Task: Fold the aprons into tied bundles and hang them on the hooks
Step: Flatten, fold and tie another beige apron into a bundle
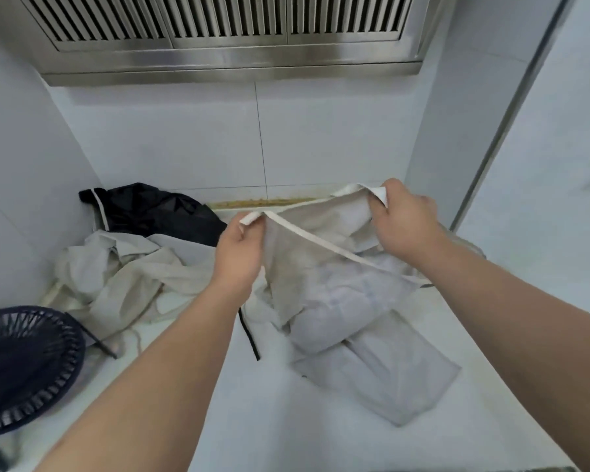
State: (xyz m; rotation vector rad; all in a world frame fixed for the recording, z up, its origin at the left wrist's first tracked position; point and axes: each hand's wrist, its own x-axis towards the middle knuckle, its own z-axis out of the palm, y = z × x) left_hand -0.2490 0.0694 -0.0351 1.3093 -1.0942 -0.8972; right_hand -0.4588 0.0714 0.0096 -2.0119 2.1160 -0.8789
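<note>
Behind apron (314, 253), right hand (404, 221) fingertips.

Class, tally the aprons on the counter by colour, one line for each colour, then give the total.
Pale grey apron, gripped by the left hand and right hand: 1
Cream apron, crumpled at the left of the counter: 1
Black apron, crumpled at the back: 1
Total: 3

A black fan (21, 362) sits left on the white counter (286, 430), a steel vent hood (232, 35) above.
</note>
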